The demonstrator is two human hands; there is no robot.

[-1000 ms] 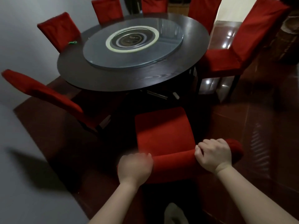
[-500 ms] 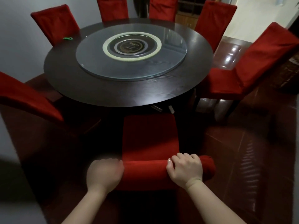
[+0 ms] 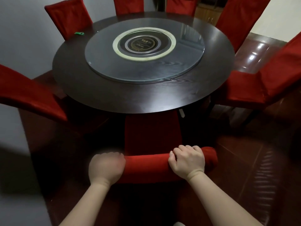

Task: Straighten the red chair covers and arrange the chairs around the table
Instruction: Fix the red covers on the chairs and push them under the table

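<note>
Item inspected: the near chair (image 3: 151, 132) is standing at the near edge of the round surface (image 3: 114, 95), seat pointing far, its far end lying under the rim. The back's top rail is running left to right, wrapped in the red cover (image 3: 146, 163).

Hands: both are gripping that rail. The left hand (image 3: 105, 167), blurred, is curling over its left end. The right hand (image 3: 187, 160) is curling over it close to the right end, fingers on the far side.

Surroundings: other chairs (image 3: 32, 95) in red covers are ringing the surface. A glass turntable (image 3: 179, 66) is lying at its centre. A small green item (image 3: 79, 33) is lying by the far-left edge.
</note>
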